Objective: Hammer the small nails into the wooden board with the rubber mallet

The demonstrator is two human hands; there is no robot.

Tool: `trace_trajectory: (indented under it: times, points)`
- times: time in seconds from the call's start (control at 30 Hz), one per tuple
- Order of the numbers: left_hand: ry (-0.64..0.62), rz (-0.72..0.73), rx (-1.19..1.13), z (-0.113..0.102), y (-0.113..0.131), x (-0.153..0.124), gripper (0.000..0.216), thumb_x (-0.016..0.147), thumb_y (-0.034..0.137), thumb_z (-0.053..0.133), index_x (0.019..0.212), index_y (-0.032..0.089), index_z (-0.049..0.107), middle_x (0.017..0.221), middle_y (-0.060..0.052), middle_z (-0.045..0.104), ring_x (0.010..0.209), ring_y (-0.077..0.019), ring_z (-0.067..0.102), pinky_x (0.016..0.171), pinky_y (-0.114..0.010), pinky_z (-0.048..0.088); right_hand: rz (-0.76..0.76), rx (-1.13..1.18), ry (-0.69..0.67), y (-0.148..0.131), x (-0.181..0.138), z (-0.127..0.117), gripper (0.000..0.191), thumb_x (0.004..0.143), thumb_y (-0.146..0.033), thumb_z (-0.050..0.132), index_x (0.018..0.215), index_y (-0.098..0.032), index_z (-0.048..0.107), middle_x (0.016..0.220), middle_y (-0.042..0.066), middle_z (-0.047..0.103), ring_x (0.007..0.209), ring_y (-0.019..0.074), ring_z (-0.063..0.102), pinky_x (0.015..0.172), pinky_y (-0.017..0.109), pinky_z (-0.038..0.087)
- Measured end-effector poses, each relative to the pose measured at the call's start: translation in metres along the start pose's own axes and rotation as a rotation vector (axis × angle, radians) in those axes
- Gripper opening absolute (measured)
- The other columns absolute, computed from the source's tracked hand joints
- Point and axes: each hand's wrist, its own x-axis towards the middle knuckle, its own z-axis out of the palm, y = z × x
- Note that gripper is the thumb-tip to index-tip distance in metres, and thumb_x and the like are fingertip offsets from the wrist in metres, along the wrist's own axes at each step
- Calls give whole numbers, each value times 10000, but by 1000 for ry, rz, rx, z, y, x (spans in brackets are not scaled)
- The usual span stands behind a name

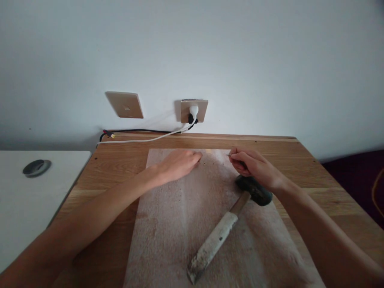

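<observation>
A pale worn board [180, 224] lies on the wooden table [315, 180]. My left hand [177, 164] rests on the board's far part, fingers together and stretched toward a row of small holes. My right hand [255, 166] is closed in a pinch on a thin nail [229, 155] whose tip points left. A hammer [228, 224] lies on the board under my right wrist, with its dark head by the wrist and its whitish handle running toward the near edge.
Two beige wall plates sit above the table's far edge, the right socket [194, 111] with a white plug. White and black cables [144, 138] run along the back. A white surface [27, 196] with a grey round disc [36, 167] adjoins on the left.
</observation>
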Motion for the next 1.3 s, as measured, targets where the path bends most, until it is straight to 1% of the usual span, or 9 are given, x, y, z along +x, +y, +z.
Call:
trace_trajectory:
  times: [0.13, 0.23, 0.33, 0.47, 0.57, 0.73, 0.97, 1.2, 1.3]
  points:
    - [93, -46, -149, -9, 2, 9, 160, 970, 245, 628, 820, 191, 632, 764, -61, 669, 721, -221, 648, 697, -326, 430, -21, -56, 26, 4, -7, -6, 258, 777, -448, 616, 680, -239, 502, 533, -82, 384, 461, 91, 308, 434, 255, 218]
    - [231, -275, -711, -12, 14, 14, 308, 955, 286, 598, 672, 217, 497, 620, 18, 489, 591, -150, 516, 616, -277, 386, -91, -216, 52, -2, -6, -7, 247, 846, -434, 541, 713, -226, 551, 560, -65, 417, 501, 108, 356, 478, 262, 262]
    - [180, -472, -1274, -5, 31, 11, 327, 982, 306, 450, 665, 226, 458, 574, 53, 378, 468, -107, 386, 487, -235, 322, -190, -494, 52, -19, -4, -1, 240, 898, -363, 491, 726, -219, 575, 617, -32, 517, 582, 133, 453, 566, 273, 330]
    - [79, -582, -1885, 11, 52, -1, 270, 963, 362, 559, 768, 181, 595, 646, 4, 550, 519, -108, 544, 467, -202, 393, -320, -781, -84, -50, -7, 21, 188, 930, -240, 519, 789, -207, 638, 732, 8, 653, 700, 157, 561, 665, 283, 372]
    - [126, -581, -2077, 19, 60, -8, 217, 937, 352, 671, 808, 184, 621, 682, 1, 619, 554, -113, 608, 475, -186, 439, -438, -857, -241, -66, -12, 38, 207, 977, -188, 528, 829, -195, 673, 816, 32, 715, 755, 164, 615, 678, 287, 382]
    - [245, -669, -2116, 20, 65, -14, 251, 915, 351, 722, 770, 186, 601, 638, 36, 580, 496, -77, 541, 451, -161, 405, -580, -793, -346, -72, -23, 47, 200, 1034, -143, 516, 1108, -183, 697, 1052, 62, 763, 918, 177, 688, 791, 292, 477]
    - [266, -674, -1780, 11, 69, -19, 350, 935, 401, 601, 671, 173, 591, 607, 29, 535, 499, -70, 457, 449, -193, 267, -683, -582, -170, -56, -46, 21, 259, 1050, -225, 529, 1267, -245, 671, 1211, 72, 744, 1036, 203, 731, 872, 331, 592]
    - [381, -548, -1629, 24, 70, -8, 381, 948, 410, 525, 646, 191, 601, 632, -8, 605, 598, -130, 549, 612, -266, 411, -600, -538, 8, -20, -67, 6, 217, 1048, -278, 550, 1228, -271, 670, 1248, 82, 717, 1201, 253, 694, 1005, 410, 606]
    - [367, -419, -1629, 20, 70, -11, 414, 977, 492, 510, 730, 193, 654, 773, -63, 736, 799, -199, 690, 835, -324, 504, -540, -504, 56, -2, -81, 4, 212, 1037, -281, 573, 1214, -282, 691, 1259, 82, 706, 1205, 248, 695, 997, 384, 615]
